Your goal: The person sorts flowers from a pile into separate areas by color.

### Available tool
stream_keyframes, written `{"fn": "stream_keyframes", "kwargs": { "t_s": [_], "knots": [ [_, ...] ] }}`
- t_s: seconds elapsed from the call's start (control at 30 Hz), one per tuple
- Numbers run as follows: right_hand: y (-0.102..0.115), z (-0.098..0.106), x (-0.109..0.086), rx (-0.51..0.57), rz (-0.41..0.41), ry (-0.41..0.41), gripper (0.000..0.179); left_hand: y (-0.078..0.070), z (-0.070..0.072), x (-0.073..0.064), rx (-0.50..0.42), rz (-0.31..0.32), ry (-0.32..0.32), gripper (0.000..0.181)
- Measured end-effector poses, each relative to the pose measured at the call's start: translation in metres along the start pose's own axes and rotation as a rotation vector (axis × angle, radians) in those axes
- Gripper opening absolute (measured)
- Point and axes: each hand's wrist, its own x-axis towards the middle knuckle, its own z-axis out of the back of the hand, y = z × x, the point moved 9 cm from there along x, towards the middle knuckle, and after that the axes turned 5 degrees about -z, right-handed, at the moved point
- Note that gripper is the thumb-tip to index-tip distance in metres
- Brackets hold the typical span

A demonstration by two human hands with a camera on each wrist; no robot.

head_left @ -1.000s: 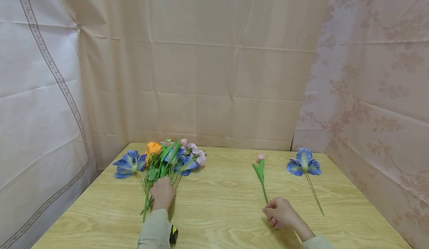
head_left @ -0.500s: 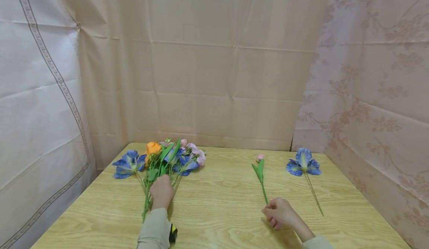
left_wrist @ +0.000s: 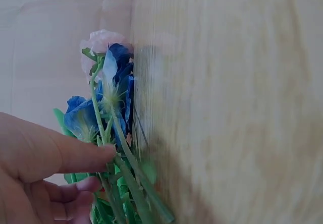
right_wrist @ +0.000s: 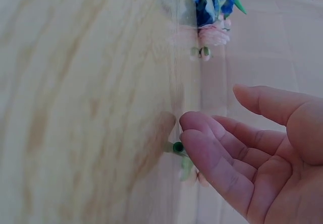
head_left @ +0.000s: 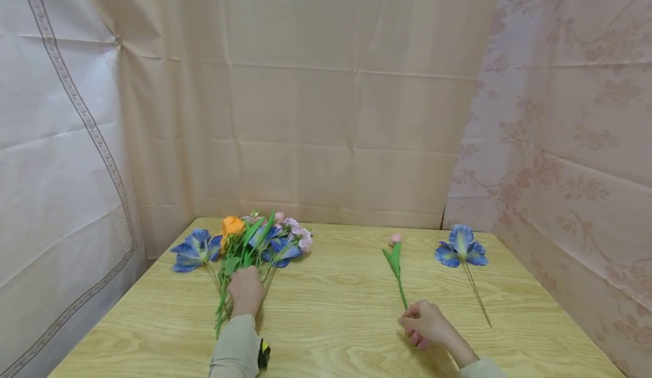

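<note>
While R hand (head_left: 425, 324) half-open, empty by pink tulip (head_left: 396, 262), L hand (head_left: 247, 291) at flower stems (head_left: 221, 310), hold unclear.

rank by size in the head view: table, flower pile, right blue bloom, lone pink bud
Largest to smallest:
table
flower pile
right blue bloom
lone pink bud
No two look alike here.

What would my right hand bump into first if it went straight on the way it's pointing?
Probably the green stem of the separate pink flower: its lower end lies right by the fingertips of your right hand. Whether they touch it is unclear.
</note>
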Motion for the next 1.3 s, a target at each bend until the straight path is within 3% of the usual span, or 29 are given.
{"fn": "stream_keyframes", "kwargs": {
  "t_s": [0.33, 0.57, 0.73, 0.97, 1.1, 1.3],
  "knots": [
    [-0.003, -0.001, 0.001, 0.009, -0.003, 0.0, 0.018, -0.003, 0.002, -0.003, 0.02, -0.019, -0.004, 0.015],
    [-0.003, -0.002, 0.001, 0.011, 0.003, 0.007, 0.018, -0.008, 0.002, -0.004, 0.065, -0.066, -0.102, 0.015],
    [-0.003, -0.002, 0.001, 0.013, -0.001, 0.003, 0.017, -0.011, 0.0, -0.003, 0.11, -0.059, -0.075, 0.015],
    [-0.004, -0.001, 0.002, 0.005, -0.001, -0.001, 0.017, -0.015, 0.004, -0.005, -0.003, -0.043, -0.138, 0.007],
    [-0.004, -0.002, 0.002, 0.005, -0.001, 0.006, 0.017, -0.016, 0.004, -0.006, -0.073, -0.027, -0.139, 0.006],
    [-0.005, -0.002, 0.002, 0.01, -0.001, 0.002, 0.017, -0.025, 0.012, -0.011, -0.081, -0.086, -0.219, 0.009]
  ]
}}
